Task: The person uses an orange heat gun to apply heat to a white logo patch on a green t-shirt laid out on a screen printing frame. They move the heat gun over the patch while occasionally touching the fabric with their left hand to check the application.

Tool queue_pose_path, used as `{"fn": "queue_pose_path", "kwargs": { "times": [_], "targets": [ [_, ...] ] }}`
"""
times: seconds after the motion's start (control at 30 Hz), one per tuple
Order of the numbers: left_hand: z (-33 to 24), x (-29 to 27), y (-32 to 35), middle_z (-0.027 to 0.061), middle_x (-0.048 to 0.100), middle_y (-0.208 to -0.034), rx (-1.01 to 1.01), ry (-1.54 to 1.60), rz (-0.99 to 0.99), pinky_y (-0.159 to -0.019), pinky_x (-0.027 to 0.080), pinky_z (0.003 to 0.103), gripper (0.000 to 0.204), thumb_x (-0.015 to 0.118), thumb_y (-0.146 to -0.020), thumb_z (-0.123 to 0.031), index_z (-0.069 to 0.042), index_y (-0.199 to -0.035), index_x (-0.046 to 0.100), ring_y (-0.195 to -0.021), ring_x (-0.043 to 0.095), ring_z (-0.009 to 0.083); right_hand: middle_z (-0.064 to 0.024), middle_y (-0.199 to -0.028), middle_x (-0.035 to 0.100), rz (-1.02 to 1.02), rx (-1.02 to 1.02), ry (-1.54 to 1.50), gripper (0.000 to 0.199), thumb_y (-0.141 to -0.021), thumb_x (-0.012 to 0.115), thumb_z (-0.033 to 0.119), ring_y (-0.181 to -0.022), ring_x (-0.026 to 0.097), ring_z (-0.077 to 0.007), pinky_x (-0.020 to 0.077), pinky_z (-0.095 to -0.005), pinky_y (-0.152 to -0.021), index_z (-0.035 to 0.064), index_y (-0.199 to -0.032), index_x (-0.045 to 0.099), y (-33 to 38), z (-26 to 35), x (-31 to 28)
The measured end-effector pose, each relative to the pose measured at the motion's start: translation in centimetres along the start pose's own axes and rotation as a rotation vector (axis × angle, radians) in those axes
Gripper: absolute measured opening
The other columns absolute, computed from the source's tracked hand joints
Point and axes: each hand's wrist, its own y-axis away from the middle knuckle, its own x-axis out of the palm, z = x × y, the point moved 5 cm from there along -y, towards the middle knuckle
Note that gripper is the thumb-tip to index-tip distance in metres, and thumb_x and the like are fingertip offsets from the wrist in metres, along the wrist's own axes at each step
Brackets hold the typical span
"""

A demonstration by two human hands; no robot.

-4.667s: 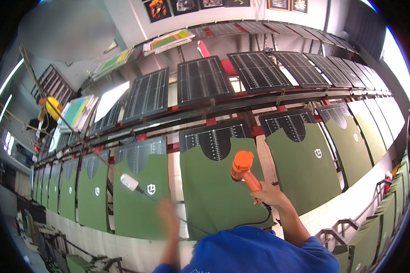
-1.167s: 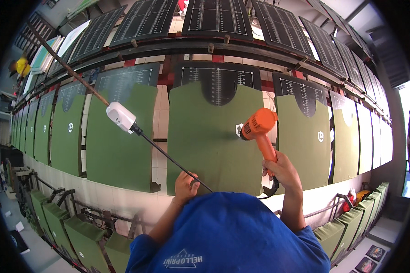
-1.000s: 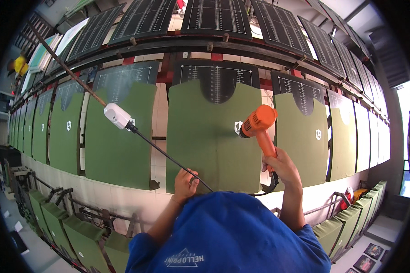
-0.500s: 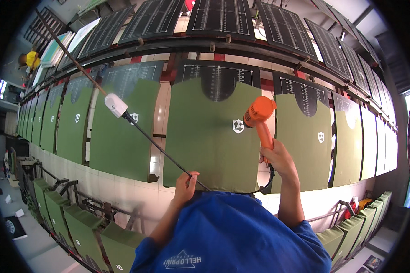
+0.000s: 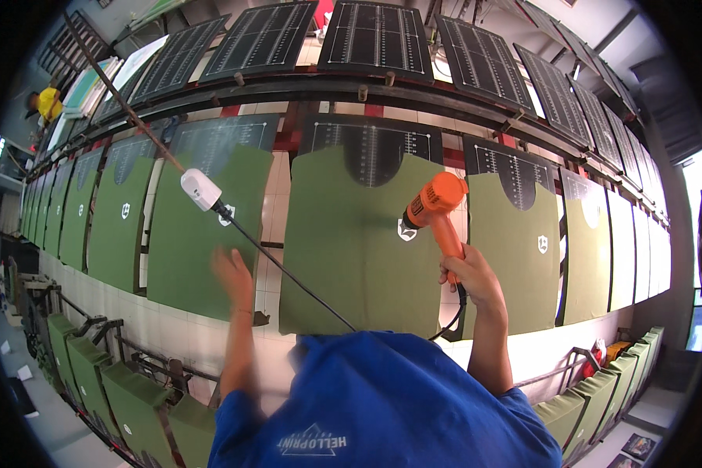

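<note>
Right hand (image 5: 469,274) fist-wrapped on the heat gun (image 5: 437,209) handle. The gun stands upright, nozzle aimed left at the white crest (image 5: 405,231) on the green shirt (image 5: 359,242), just short of it. Left hand (image 5: 232,277) blurred, fingers apparently spread, raised near the cable (image 5: 288,274), below the white plug (image 5: 200,189). Right hand nearer the crest.

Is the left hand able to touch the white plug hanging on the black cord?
Probably yes. The left hand is raised, open and empty, just below the white plug, with only the green shirt panel behind and nothing between them.
</note>
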Motion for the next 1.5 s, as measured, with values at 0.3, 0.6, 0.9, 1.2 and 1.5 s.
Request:
{"fn": "queue_pose_path", "kwargs": {
  "times": [0.3,0.6,0.9,1.2,1.5],
  "targets": [
    [4.4,4.9,-9.2,0.0309,0.039,-0.15,-0.067,-0.306,0.017,-0.117,0.028,0.053,0.064,0.045,-0.104,-0.039,0.013,-0.141,0.041,-0.141,0.034,0.0481,-0.0048,-0.074,0.057,-0.044,-0.038,0.017,0.031,-0.086,0.061,0.012,-0.065,0.063,-0.013,0.0474,-0.0271,-0.051,-0.0066,-0.109,0.056,-0.4,0.2,1.1],
    [1.6,5.8,-9.4,0.0289,0.041,-0.15,0.008,-0.297,0.065,-0.117,0.027,0.055,0.063,0.043,-0.105,-0.039,0.01,-0.144,0.041,-0.142,0.036,0.0438,-0.0058,-0.074,0.059,0.035,0.012,0.003,0.031,-0.087,0.06,0.013,-0.064,0.062,-0.0123,0.0481,-0.0275,-0.052,-0.0068,-0.111,0.055,-1.0,0.3,1.3],
    [1.4,6.9,-7.2,0.0281,0.04,-0.151,0.191,-0.361,0.113,-0.118,0.026,0.054,0.062,0.039,-0.106,-0.039,0.009,-0.146,0.038,-0.143,0.034,0.0436,-0.0057,-0.073,0.06,0.08,0.031,0.114,0.03,-0.087,0.06,0.013,-0.065,0.062,-0.0129,0.0488,-0.0284,-0.058,-0.0056,-0.109,0.055,0.8,0.5,2.2],
    [0.8,6.8,-6.5,0.0291,0.04,-0.151,0.229,-0.286,0.106,-0.117,0.025,0.056,0.06,0.04,-0.106,-0.037,0.009,-0.145,0.038,-0.142,0.035,0.0457,-0.0045,-0.074,0.059,0.018,-0.034,0.034,0.024,-0.086,0.058,0.009,-0.061,0.062,-0.0119,0.0481,-0.0253,-0.049,-0.0041,-0.106,0.055,3.4,0.1,1.8],
    [-1.4,5.8,-5.7,0.0332,0.04,-0.148,0.221,-0.196,0.092,-0.118,0.025,0.056,0.062,0.043,-0.105,-0.034,0.014,-0.143,0.038,-0.141,0.033,0.0495,-0.0039,-0.074,0.058,-0.024,-0.043,-0.01,0.029,-0.087,0.06,0.01,-0.062,0.063,-0.0122,0.0489,-0.0251,-0.049,-0.0056,-0.11,0.055,3.6,-0.6,1.0]
  ]
}}
